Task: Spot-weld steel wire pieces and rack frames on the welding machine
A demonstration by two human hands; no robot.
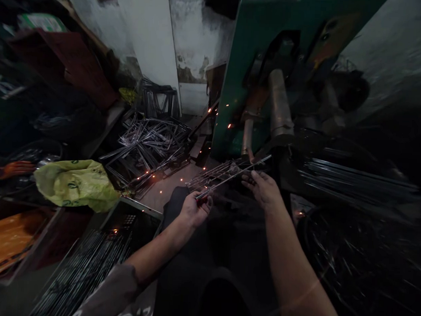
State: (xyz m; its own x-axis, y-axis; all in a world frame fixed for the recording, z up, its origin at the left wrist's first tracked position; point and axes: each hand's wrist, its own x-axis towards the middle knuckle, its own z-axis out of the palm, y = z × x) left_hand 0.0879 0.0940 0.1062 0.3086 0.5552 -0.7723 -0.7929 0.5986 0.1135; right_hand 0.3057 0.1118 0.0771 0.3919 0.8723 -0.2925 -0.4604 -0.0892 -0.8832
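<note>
My left hand is closed around the near end of a thin metal rod that runs up and right toward the green welding machine. My right hand has its fingers curled on a wire grid frame that lies under the rod at the machine's lower electrode. Orange sparks are scattered over the floor to the left of the hands.
A heap of finished wire frames lies on the floor at the back left. Beside it is a yellow-green bag. A tray of straight rods sits at lower left, and more rods are stacked at right.
</note>
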